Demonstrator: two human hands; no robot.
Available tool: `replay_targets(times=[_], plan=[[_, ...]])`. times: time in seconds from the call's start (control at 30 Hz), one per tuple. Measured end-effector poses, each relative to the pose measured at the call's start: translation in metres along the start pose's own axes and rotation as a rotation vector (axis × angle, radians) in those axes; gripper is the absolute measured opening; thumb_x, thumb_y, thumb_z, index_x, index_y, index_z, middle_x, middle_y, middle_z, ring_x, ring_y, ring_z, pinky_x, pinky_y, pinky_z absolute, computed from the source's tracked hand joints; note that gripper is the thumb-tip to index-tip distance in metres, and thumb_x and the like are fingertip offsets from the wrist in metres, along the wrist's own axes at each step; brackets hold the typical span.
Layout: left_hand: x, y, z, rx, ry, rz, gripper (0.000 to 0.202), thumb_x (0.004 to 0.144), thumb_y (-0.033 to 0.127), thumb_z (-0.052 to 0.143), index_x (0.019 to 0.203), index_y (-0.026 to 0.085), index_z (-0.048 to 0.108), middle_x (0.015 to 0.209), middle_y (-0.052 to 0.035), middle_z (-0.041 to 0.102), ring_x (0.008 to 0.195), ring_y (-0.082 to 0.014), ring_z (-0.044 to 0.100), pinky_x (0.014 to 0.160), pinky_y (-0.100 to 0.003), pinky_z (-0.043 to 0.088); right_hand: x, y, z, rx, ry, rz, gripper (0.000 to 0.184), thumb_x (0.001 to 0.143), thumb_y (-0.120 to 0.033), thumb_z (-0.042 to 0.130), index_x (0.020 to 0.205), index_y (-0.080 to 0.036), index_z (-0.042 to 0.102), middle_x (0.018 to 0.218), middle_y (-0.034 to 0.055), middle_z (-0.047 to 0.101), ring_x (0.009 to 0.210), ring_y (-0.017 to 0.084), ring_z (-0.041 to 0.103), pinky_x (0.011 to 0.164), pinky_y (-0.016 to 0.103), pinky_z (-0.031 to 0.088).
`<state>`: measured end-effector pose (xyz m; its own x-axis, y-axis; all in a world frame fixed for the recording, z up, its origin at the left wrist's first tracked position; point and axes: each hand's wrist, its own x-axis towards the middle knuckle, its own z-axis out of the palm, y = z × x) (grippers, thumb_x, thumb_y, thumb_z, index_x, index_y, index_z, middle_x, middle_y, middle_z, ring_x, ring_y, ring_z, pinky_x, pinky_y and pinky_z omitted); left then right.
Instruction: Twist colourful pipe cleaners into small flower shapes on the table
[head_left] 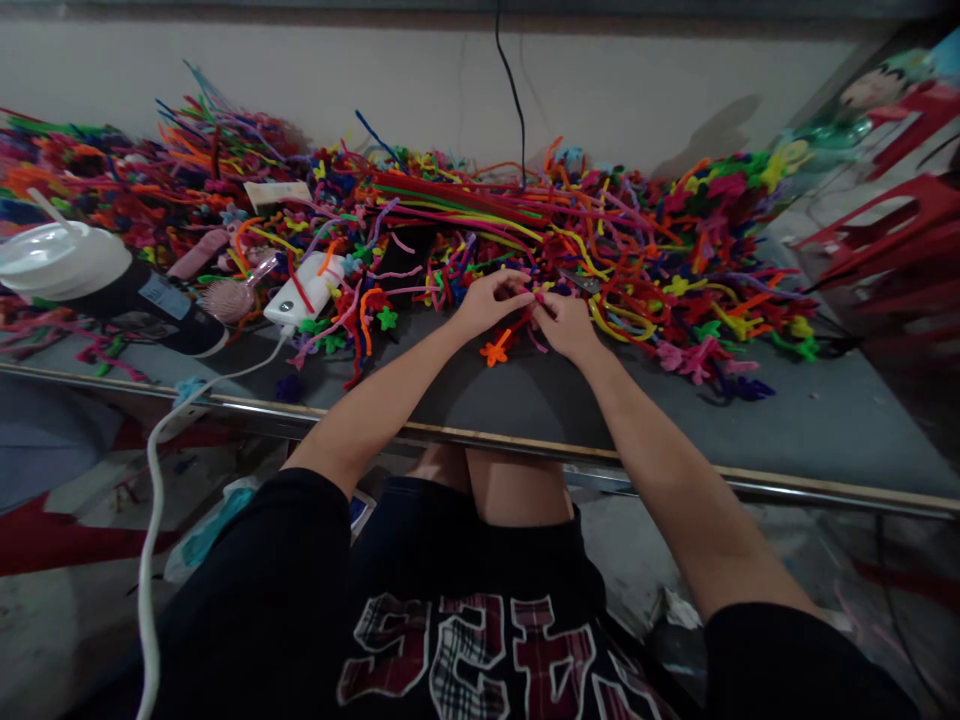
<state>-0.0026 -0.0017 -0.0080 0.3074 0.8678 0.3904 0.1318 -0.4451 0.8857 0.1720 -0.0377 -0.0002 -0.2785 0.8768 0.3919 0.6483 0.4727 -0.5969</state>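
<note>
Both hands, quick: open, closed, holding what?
Left hand: partly curled at a small pink fuzzy piece; whether it grips cannot be told.
Right hand: closed, apparently pinching that piece.

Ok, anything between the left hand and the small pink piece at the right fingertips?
Nothing visible: the right hand pinches the small pink piece, and the left hand is close beside it, perhaps touching. The orange flower is on the near side, not between.

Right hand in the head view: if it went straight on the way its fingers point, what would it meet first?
Most likely the left hand, just ahead of the right hand. Whether the two already touch is hard to tell.
</note>
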Motion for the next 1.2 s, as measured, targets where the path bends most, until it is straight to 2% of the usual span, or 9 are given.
replay_targets(times=[0.1,0.23,0.33,0.5,0.63,0.77,0.93,1.07,1.2], plan=[[0.0,-0.001,-0.002,0.083,-0.016,0.052,0.022,0.077,0.03,0.071,0.095,0.018,0.07,0.092,-0.0048,0.07,0.079,-0.0116,0.06,0.072,-0.025,0.045,0.001,0.004,0.002,0.053,0.005,0.011,0.032,0.093,-0.042,0.043,0.082,-0.022,0.066,0.063,0.0035,0.065,0.06,0.018,0.057,0.062,0.032,0.042],[0.002,-0.006,-0.004,0.113,0.008,0.13,0.009,0.08,0.024,0.068,0.086,0.019,0.072,0.094,-0.005,0.07,0.089,-0.0137,0.063,0.082,-0.029,0.047,0.001,0.006,0.003,0.056,0.017,0.0,0.032,0.093,-0.04,0.043,0.092,-0.02,0.068,0.076,0.0059,0.07,0.072,0.021,0.063,0.071,0.035,0.046],[0.002,-0.008,-0.002,0.077,0.046,0.125,0.008,0.082,0.025,0.066,0.083,0.018,0.07,0.085,-0.0038,0.069,0.081,-0.0129,0.063,0.078,-0.028,0.047,0.001,0.005,0.003,0.045,0.046,-0.011,0.029,0.092,-0.036,0.045,0.104,-0.02,0.067,0.086,0.0065,0.071,0.079,0.021,0.063,0.074,0.035,0.047],[0.001,-0.004,0.001,-0.012,0.019,0.026,0.015,0.087,0.031,0.058,0.086,0.017,0.063,0.073,0.0,0.061,0.058,-0.0081,0.054,0.06,-0.024,0.044,0.001,0.007,0.003,0.005,0.036,-0.006,0.024,0.091,-0.032,0.045,0.088,-0.02,0.066,0.073,0.0046,0.067,0.066,0.018,0.059,0.064,0.032,0.043],[0.0,-0.004,0.0,0.064,-0.027,0.026,0.018,0.083,0.034,0.064,0.087,0.016,0.066,0.076,-0.0009,0.065,0.062,-0.0085,0.055,0.061,-0.023,0.043,0.001,0.006,0.003,-0.014,0.009,0.0,0.023,0.09,-0.033,0.048,0.083,-0.02,0.066,0.069,0.0039,0.067,0.062,0.018,0.058,0.06,0.031,0.041],[0.001,-0.007,-0.001,0.063,-0.002,0.046,0.02,0.082,0.035,0.065,0.089,0.017,0.068,0.08,-0.0013,0.067,0.064,-0.0083,0.055,0.063,-0.023,0.043,0.0,0.004,0.003,-0.018,0.043,0.007,0.025,0.091,-0.036,0.048,0.093,-0.021,0.068,0.078,0.0063,0.07,0.071,0.021,0.063,0.067,0.033,0.045],[0.003,-0.009,0.001,-0.005,0.066,-0.031,0.016,0.081,0.032,0.066,0.088,0.017,0.068,0.066,0.002,0.061,0.051,-0.0063,0.047,0.054,-0.022,0.038,-0.001,0.006,0.0,-0.044,0.116,0.027,0.031,0.095,-0.036,0.042,0.113,-0.023,0.064,0.083,0.0056,0.072,0.078,0.023,0.066,0.075,0.036,0.047],[0.004,-0.004,0.002,-0.107,0.094,-0.154,0.012,0.078,0.027,0.069,0.084,0.016,0.069,0.06,0.0029,0.059,0.045,-0.0046,0.041,0.047,-0.022,0.032,-0.001,0.005,-0.002,-0.094,0.178,0.028,0.033,0.096,-0.04,0.039,0.109,-0.024,0.064,0.078,0.0035,0.071,0.074,0.021,0.067,0.073,0.034,0.049],[0.003,0.006,0.0,-0.166,0.073,-0.269,0.013,0.074,0.023,0.072,0.084,0.014,0.071,0.066,0.0,0.067,0.042,-0.0028,0.038,0.045,-0.022,0.031,-0.002,0.001,-0.004,-0.109,0.311,-0.019,0.035,0.097,-0.044,0.039,0.102,-0.023,0.067,0.081,0.0041,0.072,0.077,0.02,0.068,0.075,0.032,0.049]])
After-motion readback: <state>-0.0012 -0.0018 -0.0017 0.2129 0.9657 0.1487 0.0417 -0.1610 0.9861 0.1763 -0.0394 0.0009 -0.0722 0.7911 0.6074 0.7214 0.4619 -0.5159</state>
